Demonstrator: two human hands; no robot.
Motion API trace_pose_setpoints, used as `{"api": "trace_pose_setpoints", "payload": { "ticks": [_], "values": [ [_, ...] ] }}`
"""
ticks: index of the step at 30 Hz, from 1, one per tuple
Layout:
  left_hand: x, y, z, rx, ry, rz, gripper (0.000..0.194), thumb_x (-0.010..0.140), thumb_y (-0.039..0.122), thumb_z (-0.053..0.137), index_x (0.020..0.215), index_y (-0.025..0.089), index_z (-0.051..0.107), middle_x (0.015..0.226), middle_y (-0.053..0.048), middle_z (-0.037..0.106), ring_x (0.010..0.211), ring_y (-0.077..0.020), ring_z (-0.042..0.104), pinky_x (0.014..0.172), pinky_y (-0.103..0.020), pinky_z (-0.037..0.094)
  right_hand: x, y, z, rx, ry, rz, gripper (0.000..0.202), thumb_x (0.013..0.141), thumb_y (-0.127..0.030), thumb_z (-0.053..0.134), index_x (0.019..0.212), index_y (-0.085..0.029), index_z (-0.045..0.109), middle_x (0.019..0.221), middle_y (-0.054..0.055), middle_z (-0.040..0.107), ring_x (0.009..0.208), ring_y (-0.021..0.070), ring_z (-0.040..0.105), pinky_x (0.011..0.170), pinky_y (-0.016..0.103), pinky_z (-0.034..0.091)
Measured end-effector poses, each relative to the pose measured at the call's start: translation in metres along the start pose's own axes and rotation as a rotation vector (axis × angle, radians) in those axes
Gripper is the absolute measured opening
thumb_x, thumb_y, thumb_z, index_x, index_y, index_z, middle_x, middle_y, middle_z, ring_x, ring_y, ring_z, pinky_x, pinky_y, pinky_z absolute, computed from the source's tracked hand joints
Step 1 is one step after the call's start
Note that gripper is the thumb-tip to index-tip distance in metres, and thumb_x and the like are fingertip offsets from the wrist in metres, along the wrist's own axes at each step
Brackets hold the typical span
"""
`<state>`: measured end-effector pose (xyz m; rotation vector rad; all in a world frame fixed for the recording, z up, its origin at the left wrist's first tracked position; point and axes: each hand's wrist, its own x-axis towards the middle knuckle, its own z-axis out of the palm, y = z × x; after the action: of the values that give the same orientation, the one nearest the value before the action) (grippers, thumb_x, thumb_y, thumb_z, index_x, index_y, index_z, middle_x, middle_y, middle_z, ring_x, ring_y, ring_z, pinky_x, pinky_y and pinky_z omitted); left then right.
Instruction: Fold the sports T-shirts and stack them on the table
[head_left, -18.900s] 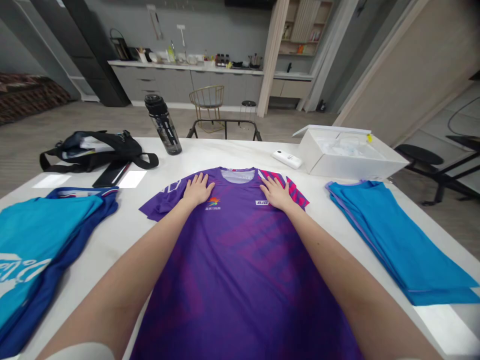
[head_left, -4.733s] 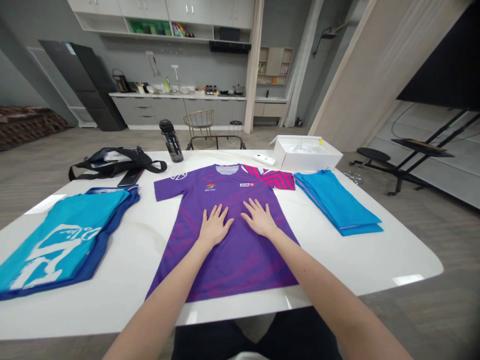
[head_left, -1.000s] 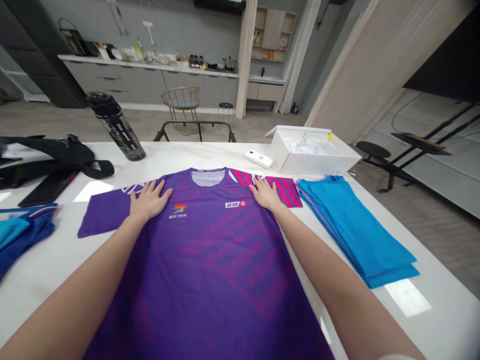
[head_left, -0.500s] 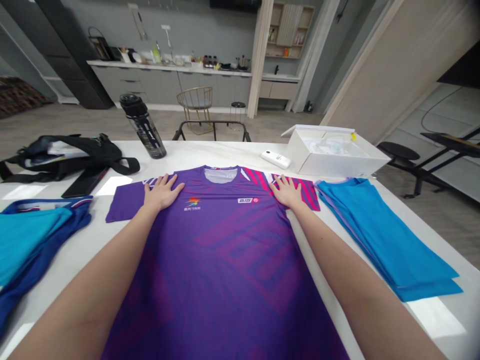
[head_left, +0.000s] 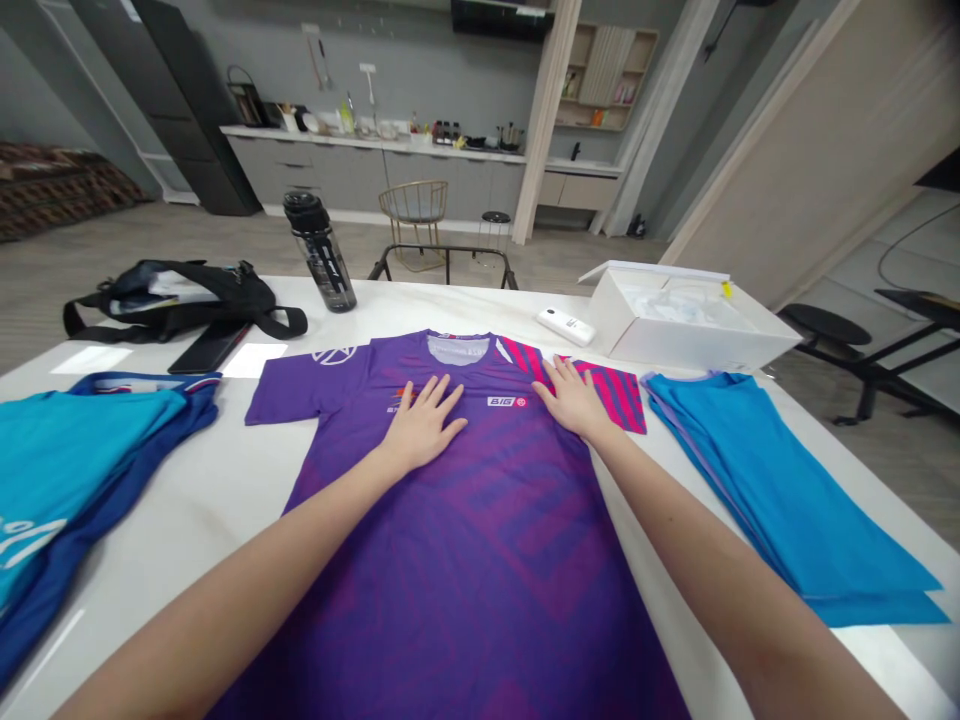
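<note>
A purple shirt with pink stripes lies spread on the white table, collar at the far side. My left hand rests flat on its chest with fingers apart, partly covering the small orange logo. My right hand lies open on the shirt near the striped sleeve, just right of the BIG logo. Neither hand grips the fabric. Folded blue cloth lies to the right of the shirt, and light blue and navy garments are at the left.
Along the far side of the table are a black bag, a dark phone, a black bottle, a white device and an open white box. Chairs and a kitchen counter stand beyond.
My left hand has moved right, from the left shoulder onto the chest, uncovering the left sleeve's white emblem. My right hand stays near the striped sleeve. The whole view has shifted slightly.
</note>
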<state>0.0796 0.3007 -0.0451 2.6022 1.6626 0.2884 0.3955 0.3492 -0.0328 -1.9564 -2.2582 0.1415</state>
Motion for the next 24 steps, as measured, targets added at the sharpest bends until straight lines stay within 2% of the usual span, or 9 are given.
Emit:
{"api": "trace_pose_setpoints", "payload": {
  "ticks": [3,6,11,16,18,20,22,24],
  "values": [
    [-0.012,0.021,0.007,-0.028,-0.058,0.002,0.065,0.101,0.063,0.026,0.159,0.033,0.033,0.168,-0.003,0.024,0.156,-0.0278,0.020,0.126,-0.059,0.011,-0.024,-0.028,0.008,0.015,-0.031,-0.172,0.077,0.102,-0.066,0.025,0.161,-0.017,0.030,0.168,0.012,0.020,0.156,0.0290,0.015,0.126,0.049,0.015],
    [-0.023,0.029,0.008,-0.033,-0.066,0.006,0.068,0.101,0.065,0.024,0.159,0.032,0.032,0.168,-0.003,0.025,0.156,-0.0273,0.020,0.126,-0.058,0.010,-0.049,-0.046,0.016,0.010,-0.063,-0.271,0.076,0.101,-0.067,0.026,0.160,-0.018,0.034,0.168,0.012,0.022,0.156,0.0274,0.015,0.126,0.047,0.013],
    [-0.037,0.033,0.004,-0.047,-0.084,0.022,0.070,0.100,0.067,0.025,0.159,0.031,0.031,0.168,-0.004,0.024,0.156,-0.0287,0.020,0.125,-0.058,0.012,-0.078,-0.047,0.016,-0.007,-0.095,-0.248,0.076,0.102,-0.067,0.025,0.162,-0.021,0.028,0.168,0.009,0.021,0.156,0.0258,0.015,0.126,0.051,0.008],
    [-0.041,0.035,0.000,-0.072,-0.100,0.027,0.071,0.100,0.068,0.026,0.159,0.030,0.031,0.168,-0.005,0.024,0.156,-0.0285,0.019,0.125,-0.059,0.012,-0.087,-0.047,0.015,0.031,-0.097,-0.229,0.076,0.101,-0.067,0.027,0.162,-0.022,0.026,0.168,0.007,0.022,0.156,0.0270,0.015,0.126,0.054,0.007],
    [-0.039,0.034,-0.002,-0.080,-0.108,0.027,0.070,0.099,0.068,0.027,0.158,0.030,0.034,0.167,-0.005,0.026,0.155,-0.0299,0.021,0.124,-0.061,0.012,-0.083,-0.043,0.012,0.069,-0.085,-0.236,0.073,0.102,-0.065,0.030,0.160,-0.022,0.032,0.166,0.007,0.028,0.155,0.0267,0.020,0.126,0.052,0.012],
    [-0.033,0.034,-0.006,-0.082,-0.099,0.019,0.067,0.099,0.066,0.031,0.155,0.029,0.040,0.165,-0.007,0.033,0.152,-0.0313,0.028,0.124,-0.062,0.014,-0.074,-0.031,0.004,0.095,-0.023,-0.222,0.065,0.104,-0.059,0.031,0.155,-0.020,0.042,0.162,0.009,0.038,0.151,0.0248,0.030,0.124,0.045,0.020],
    [-0.019,0.035,-0.011,-0.077,-0.051,0.011,0.060,0.100,0.060,0.038,0.150,0.027,0.047,0.161,-0.009,0.041,0.148,-0.0313,0.037,0.123,-0.059,0.020,-0.060,-0.010,-0.010,0.066,0.068,-0.158,0.055,0.105,-0.049,0.032,0.144,-0.018,0.055,0.154,0.012,0.049,0.143,0.0241,0.041,0.119,0.039,0.031],
    [0.002,0.036,-0.016,-0.086,0.008,0.013,0.051,0.101,0.049,0.044,0.145,0.025,0.052,0.154,-0.010,0.049,0.140,-0.0294,0.046,0.119,-0.052,0.032,-0.043,0.017,-0.027,-0.039,0.120,-0.032,0.046,0.104,-0.039,0.034,0.134,-0.017,0.062,0.142,0.014,0.060,0.132,0.0281,0.050,0.111,0.042,0.039]
  ]
}}
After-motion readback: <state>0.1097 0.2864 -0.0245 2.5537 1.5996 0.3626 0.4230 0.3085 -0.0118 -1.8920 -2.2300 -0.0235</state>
